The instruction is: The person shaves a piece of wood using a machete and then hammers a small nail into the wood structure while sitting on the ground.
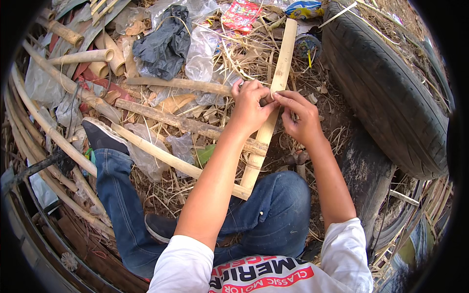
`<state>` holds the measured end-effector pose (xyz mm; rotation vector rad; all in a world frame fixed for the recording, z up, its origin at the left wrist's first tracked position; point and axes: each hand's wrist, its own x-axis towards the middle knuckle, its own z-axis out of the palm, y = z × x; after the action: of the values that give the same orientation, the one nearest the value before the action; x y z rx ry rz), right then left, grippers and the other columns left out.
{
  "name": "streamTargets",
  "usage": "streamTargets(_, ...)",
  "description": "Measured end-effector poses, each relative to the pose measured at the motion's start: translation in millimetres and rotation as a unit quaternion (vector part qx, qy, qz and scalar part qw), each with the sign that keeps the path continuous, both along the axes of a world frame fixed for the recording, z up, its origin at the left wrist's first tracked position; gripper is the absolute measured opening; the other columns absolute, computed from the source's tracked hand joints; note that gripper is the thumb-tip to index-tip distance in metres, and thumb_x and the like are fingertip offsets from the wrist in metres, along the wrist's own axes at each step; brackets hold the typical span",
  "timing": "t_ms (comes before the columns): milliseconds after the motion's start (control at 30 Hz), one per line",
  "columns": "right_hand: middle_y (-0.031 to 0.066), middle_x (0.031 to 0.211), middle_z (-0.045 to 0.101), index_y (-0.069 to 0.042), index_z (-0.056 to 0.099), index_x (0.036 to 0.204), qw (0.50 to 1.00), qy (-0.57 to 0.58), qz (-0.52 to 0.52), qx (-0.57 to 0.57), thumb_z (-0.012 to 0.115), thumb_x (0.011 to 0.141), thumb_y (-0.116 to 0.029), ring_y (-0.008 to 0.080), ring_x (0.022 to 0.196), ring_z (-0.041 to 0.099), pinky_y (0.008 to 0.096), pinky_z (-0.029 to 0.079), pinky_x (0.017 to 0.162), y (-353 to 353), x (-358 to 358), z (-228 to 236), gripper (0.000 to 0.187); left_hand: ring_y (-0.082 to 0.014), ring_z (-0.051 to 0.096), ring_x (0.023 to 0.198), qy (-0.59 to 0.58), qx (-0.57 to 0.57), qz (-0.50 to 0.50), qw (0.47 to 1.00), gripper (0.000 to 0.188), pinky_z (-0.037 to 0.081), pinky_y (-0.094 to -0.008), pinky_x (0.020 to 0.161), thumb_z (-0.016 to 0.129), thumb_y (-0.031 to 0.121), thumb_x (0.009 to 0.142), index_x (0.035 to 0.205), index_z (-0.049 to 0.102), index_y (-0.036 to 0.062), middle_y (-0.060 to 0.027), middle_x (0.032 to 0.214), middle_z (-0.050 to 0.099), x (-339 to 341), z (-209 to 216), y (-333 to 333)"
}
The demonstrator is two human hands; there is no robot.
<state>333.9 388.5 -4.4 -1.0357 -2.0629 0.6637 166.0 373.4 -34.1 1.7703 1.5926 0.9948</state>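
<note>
A long pale split-bamboo slat (pixel 281 68) slants from the top middle down to my knee. Three bamboo pieces meet it from the left: an upper stick (pixel 185 84), a rounder middle stick (pixel 168 117) and a lower strip (pixel 159 150). My left hand (pixel 251 106) is closed round the end of the upper stick, where it meets the slat. Close beside it, my right hand (pixel 300 117) pinches thumb and forefinger together over the slat. Whatever lies between those fingertips is too small to make out. The hands nearly touch, and they hide this joint.
At the right a large black tyre (pixel 386 93) leans beside a dark weathered board (pixel 364 171). Cut bamboo tubes (pixel 83 56) and curved canes (pixel 53 132) crowd the left. A black plastic bag (pixel 163 44), clear bags and wrappers litter the straw-covered ground. My jeans-clad legs (pixel 273 210) are folded below.
</note>
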Motion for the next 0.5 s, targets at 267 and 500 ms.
streamTargets(267, 0.0092, 0.081, 0.065, 0.000, 0.060, 0.100, 0.929, -0.057, -0.247, -0.270, 0.062, 0.080, 0.005, 0.0141, 0.067, 0.062, 0.0273, 0.051, 0.061, -113.0, 74.4, 14.3, 0.020, -0.0205, 0.056, 0.092, -0.004, 0.000, 0.011, 1.000, 0.026, 0.019, -0.0473, 0.108, 0.079, 0.028, 0.075, 0.072, 0.062, 0.0085, -0.0020, 0.082, 0.056, -1.6, -5.9, -2.3)
streamTargets(500, 0.0108, 0.078, 0.065, 0.001, 0.060, 0.098, 0.851, -0.117, -0.211, -0.467, 0.068, 0.078, 0.000, 0.0175, 0.066, 0.062, 0.0295, 0.049, 0.060, -220.7, 137.7, -9.4, 0.021, -0.0206, 0.056, 0.092, 0.009, -0.033, 0.000, 0.999, 0.028, 0.019, -0.0468, 0.107, 0.079, 0.030, 0.075, 0.074, 0.061, 0.0082, -0.0019, 0.083, 0.056, -1.9, -3.8, 0.4)
